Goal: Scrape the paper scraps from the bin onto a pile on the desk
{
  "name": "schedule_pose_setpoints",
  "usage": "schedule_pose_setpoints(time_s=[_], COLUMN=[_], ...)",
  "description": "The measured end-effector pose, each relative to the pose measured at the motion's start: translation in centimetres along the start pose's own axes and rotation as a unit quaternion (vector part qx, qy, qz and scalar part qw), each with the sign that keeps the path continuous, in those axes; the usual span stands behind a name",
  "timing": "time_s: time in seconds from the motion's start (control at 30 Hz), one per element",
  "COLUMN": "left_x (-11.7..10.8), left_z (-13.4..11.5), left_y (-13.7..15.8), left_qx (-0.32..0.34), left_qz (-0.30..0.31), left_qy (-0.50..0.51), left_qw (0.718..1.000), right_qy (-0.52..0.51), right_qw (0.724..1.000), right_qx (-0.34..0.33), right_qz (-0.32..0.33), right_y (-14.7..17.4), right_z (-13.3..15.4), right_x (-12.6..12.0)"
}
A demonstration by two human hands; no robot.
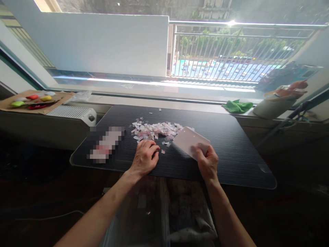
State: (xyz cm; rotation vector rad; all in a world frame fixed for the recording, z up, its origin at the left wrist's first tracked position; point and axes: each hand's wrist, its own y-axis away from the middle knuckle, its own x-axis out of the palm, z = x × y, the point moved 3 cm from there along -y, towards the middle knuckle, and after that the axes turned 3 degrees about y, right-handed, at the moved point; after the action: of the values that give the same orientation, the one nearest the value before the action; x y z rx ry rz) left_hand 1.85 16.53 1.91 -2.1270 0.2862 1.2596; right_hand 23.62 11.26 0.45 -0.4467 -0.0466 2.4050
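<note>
Torn paper scraps (159, 129) lie in a loose heap on the dark wood-grain table (231, 154). My left hand (145, 156) rests on the tabletop at the heap's near edge, fingers curved down and thumb slightly apart; nothing shows in it. Between thumb and fingers, my right hand (208, 161) grips a thin, pale rectangular plastic piece with rounded corners (190, 140). Its far left corner is tilted toward the scraps and close to them. A few single scraps lie between my two hands.
A blurred-out pinkish strip (106, 145) lies at the table's left. Beyond the table are a white heater (74, 113), a cardboard piece (60, 103) with colourful items, a green cloth (238, 106) and a pale container (273, 104) on the sill. Clear bins (136, 219) stand below the table.
</note>
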Motion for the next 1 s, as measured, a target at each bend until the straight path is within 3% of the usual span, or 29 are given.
schedule_pose_setpoints(time_s=[0.23, 0.4, 0.57, 0.77, 1.0], left_x=[0.5, 0.1, 0.1, -0.1, 0.8], left_z=[-0.1, -0.3, -0.5, -0.6, -0.9], left_y=[0.1, 0.3, 0.4, 0.4, -0.3], left_qx=[0.006, 0.004, 0.027, 0.027, 0.032], left_qz=[0.011, -0.016, 0.008, -0.011, 0.036], left_qy=[-0.002, 0.010, -0.004, -0.005, -0.038], left_qw=[1.000, 1.000, 1.000, 1.000, 0.998], right_qy=[-0.013, -0.023, -0.016, -0.020, 0.006], right_qw=[0.999, 0.999, 0.999, 1.000, 1.000], right_qx=[-0.004, 0.002, 0.004, -0.001, 0.002], right_qz=[0.037, 0.022, 0.031, 0.016, 0.016], right_y=[0.2, 0.1, 0.0, 0.0, -0.2], right_z=[-0.3, -0.4, -0.6, -0.5, -0.3], right_x=[0.4, 0.2, 0.3, 0.1, 0.3])
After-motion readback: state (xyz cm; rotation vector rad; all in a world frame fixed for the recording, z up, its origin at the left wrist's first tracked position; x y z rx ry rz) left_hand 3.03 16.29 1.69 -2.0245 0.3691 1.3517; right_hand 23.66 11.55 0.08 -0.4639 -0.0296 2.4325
